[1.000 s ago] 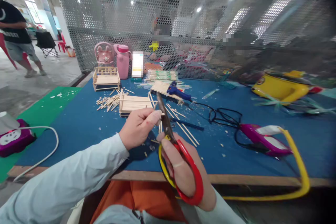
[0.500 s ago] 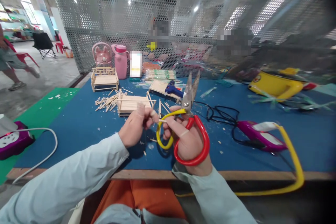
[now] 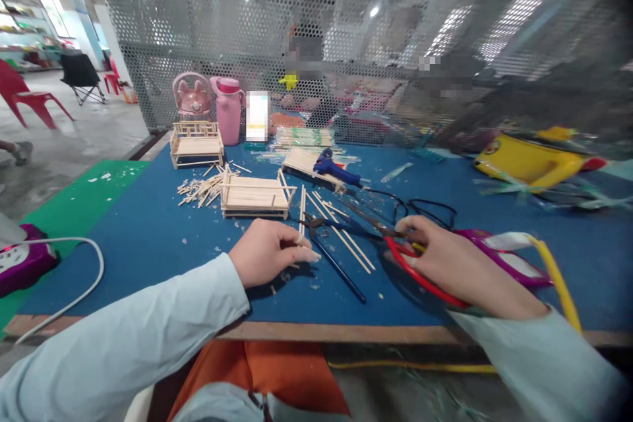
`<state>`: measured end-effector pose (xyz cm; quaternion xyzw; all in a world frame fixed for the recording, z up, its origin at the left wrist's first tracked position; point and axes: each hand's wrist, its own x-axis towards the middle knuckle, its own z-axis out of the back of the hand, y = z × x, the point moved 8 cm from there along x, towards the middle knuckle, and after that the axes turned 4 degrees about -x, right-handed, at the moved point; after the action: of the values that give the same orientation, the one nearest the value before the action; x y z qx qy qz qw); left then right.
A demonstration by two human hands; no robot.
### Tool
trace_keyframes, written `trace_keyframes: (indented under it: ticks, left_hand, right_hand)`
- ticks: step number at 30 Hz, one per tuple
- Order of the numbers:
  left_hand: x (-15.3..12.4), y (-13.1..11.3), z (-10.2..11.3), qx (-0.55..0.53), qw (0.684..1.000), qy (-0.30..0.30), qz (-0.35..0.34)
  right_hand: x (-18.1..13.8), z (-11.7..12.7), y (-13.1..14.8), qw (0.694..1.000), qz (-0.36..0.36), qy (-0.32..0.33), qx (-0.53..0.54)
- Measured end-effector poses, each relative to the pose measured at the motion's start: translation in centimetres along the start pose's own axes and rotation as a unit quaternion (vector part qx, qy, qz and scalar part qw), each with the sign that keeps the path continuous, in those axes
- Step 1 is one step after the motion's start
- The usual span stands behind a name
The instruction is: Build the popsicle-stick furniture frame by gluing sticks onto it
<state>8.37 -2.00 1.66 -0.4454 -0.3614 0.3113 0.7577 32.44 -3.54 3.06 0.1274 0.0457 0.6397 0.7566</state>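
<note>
My left hand [image 3: 270,252] rests on the blue table mat [image 3: 148,231] with its fingertips pinched together on a short thin wooden stick [image 3: 298,247]. My right hand [image 3: 455,267] lies low on the mat over the red and yellow handles of the scissors [image 3: 403,257], fingers still around the handles. The scissor blades [image 3: 341,224] point left toward my left hand and lie flat among loose long sticks [image 3: 341,234]. A dark blue rod [image 3: 341,270] lies between my two hands.
A stick-built bench [image 3: 254,196] stands just beyond my left hand, and another one [image 3: 196,143] farther back. Also here are a stick pile [image 3: 202,190], a blue glue gun [image 3: 336,171], black cable [image 3: 425,208], a purple tool [image 3: 494,254] with a yellow cord, and a purple power strip [image 3: 20,264].
My right hand has swung the scissors from upright in the air down and to the right onto the mat. My left hand has lowered to the table, still pinching.
</note>
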Motion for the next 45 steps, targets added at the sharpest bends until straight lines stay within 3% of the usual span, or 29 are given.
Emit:
trace_keyframes:
  ticks: [3,6,8,10,13,16,23,29,36,41,45]
  left_hand:
    - [-0.1,0.3,1.7,0.014,0.995,-0.097,0.006]
    - [-0.7,1.1,4.1,0.033,0.976,-0.207,0.052]
    - [-1.1,1.9,4.9,0.029,0.966,-0.24,0.093]
    - [-1.3,2.2,5.1,0.025,0.962,-0.247,0.111]
    - [-1.1,1.7,4.7,0.039,0.967,-0.234,0.091]
    - [-0.8,1.1,4.4,0.049,0.971,-0.223,0.066]
    - [-0.5,1.1,4.3,0.027,0.975,-0.211,0.061]
    - [-1.4,2.0,5.3,-0.001,0.961,-0.264,0.086]
    - [-1.4,1.0,6.4,0.168,0.94,-0.293,0.044]
    - [1.0,1.3,5.4,0.285,0.927,-0.222,0.102]
    - [2.2,0.7,4.4,0.398,0.898,-0.176,0.069]
  right_hand:
    - [2.5,-0.8,-3.1,0.998,0.022,0.038,-0.038]
    - [3.5,-1.0,-2.4,0.989,0.111,0.042,-0.088]
    - [2.6,0.5,0.7,0.971,0.188,-0.047,-0.143]
    - [0.2,2.6,5.9,0.929,0.293,-0.179,-0.136]
    - [-3.4,3.0,13.6,0.858,0.436,-0.258,-0.087]
    - [-4.3,2.1,17.9,0.818,0.49,-0.293,-0.072]
    - [-2.0,-0.1,18.2,0.827,0.511,-0.234,-0.028]
    - [-1.3,0.0,17.7,0.828,0.458,-0.317,-0.064]
    - [-1.5,-0.2,18.2,0.796,0.444,-0.395,-0.116]
    - [-1.5,-0.8,18.7,0.799,0.447,-0.384,-0.119]
    - [-1.5,-0.9,18.6,0.802,0.436,-0.39,-0.117]
